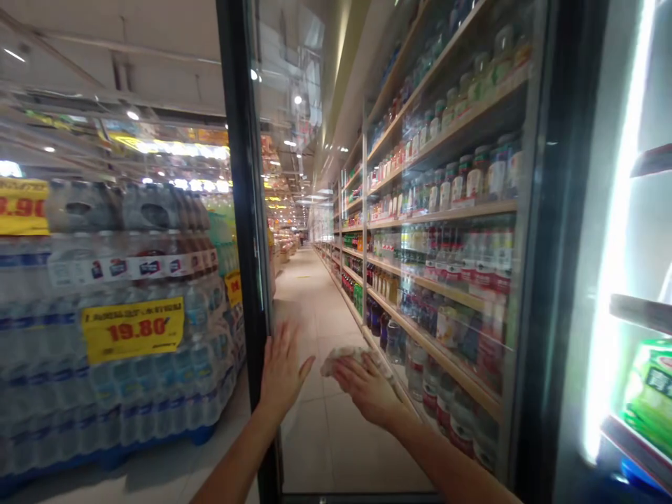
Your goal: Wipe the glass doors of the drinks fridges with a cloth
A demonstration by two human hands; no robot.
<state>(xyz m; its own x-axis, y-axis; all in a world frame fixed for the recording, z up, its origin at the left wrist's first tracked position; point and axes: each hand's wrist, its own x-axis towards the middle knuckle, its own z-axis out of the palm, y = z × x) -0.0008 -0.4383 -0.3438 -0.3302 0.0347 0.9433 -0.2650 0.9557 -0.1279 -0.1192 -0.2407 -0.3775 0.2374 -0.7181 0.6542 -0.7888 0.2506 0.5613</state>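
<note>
An open glass fridge door (399,231) with a black frame stands in front of me. My left hand (281,367) lies flat with spread fingers against the glass near the door's left frame (241,210). My right hand (365,388) presses a crumpled light cloth (341,358) against the lower part of the glass. Through the glass I see an aisle and shelves of drink bottles (446,266).
Stacked packs of water bottles (120,350) with a yellow price sign reading 19.80 (133,327) stand at left on a blue pallet. The lit fridge interior (630,315) with green packages (651,392) is at right. A tiled aisle (315,336) runs ahead.
</note>
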